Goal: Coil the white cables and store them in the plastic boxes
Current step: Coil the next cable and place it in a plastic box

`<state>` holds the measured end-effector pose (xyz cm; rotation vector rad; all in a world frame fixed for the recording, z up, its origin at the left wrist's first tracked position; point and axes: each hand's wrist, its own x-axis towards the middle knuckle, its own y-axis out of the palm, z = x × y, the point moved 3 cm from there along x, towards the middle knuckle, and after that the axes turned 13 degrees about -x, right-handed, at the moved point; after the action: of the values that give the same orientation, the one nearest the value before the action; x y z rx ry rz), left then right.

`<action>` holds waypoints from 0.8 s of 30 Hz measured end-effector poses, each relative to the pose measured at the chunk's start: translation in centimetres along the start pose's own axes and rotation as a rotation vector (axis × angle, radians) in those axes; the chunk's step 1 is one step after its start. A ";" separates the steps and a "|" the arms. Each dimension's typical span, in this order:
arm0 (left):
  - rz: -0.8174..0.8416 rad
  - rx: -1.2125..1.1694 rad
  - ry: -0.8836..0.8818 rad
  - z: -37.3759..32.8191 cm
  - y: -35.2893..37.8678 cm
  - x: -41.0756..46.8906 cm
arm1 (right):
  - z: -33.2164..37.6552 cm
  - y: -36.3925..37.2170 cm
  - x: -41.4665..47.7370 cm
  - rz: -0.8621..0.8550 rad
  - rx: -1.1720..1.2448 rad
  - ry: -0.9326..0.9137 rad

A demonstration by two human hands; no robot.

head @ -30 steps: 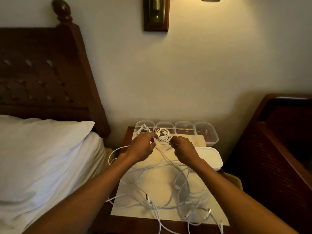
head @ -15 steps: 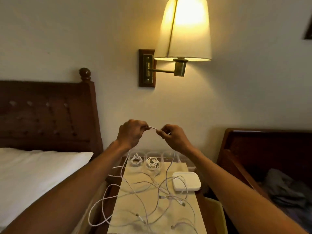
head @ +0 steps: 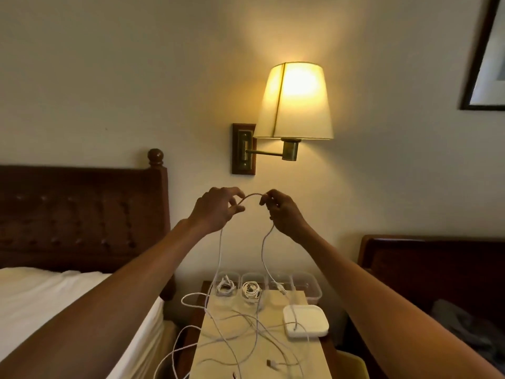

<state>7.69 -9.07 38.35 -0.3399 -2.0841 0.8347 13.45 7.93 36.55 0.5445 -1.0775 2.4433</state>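
Note:
My left hand (head: 216,212) and my right hand (head: 281,212) are raised in front of the wall, each pinching the same white cable (head: 251,196), which arches between them. Its two strands hang down to the nightstand. Several more white cables (head: 246,332) lie tangled on the beige sheet (head: 308,359) below. A row of clear plastic boxes (head: 307,289) stands at the back of the nightstand; the two left ones each hold a coiled white cable (head: 224,286), and the two on the right look empty.
A white lidded box (head: 305,320) sits at the right of the sheet. A lit wall lamp (head: 295,102) hangs above my hands. A bed with white linen (head: 41,305) and a dark headboard (head: 82,214) is left; dark wooden furniture (head: 431,258) is right.
Both hands have lifted the cable from just above the nightstand up in front of the wall and drawn slightly apart. The view has tilted upward, bringing the lamp into sight.

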 end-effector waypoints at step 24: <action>0.006 -0.096 0.124 -3.2 -1.7 3.0 | 4.3 -5.1 0.7 0.169 0.088 -0.014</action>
<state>8.47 -7.40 42.71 -0.4390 -2.0123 0.7010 16.32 7.99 42.60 0.5181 -1.0651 2.6475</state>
